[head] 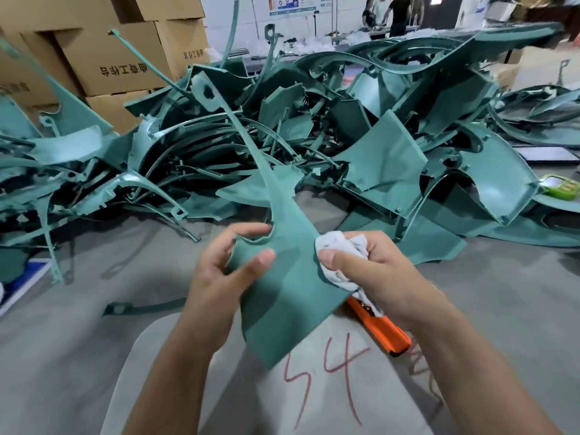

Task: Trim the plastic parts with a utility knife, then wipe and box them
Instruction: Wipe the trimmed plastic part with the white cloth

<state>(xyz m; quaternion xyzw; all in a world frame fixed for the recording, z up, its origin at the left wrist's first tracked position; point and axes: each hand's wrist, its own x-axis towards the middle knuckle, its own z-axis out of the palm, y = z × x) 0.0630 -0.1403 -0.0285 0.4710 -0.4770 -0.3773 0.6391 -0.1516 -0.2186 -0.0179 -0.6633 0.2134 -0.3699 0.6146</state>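
A: Which step are you on?

B: Wiping. Your left hand (pixel 226 271) pinches the green plastic part (pixel 282 293) above the bench (pixel 78 340); your right hand (pixel 370 271) grips a white rag (pixel 342 246) on the part's right edge.

A: Next?

B: Probably rub across the part, then box it.

Teal plastic part (pixel 282 277), white cloth (pixel 342 249), orange utility knife (pixel 381 328), red "54" (pixel 326 381).
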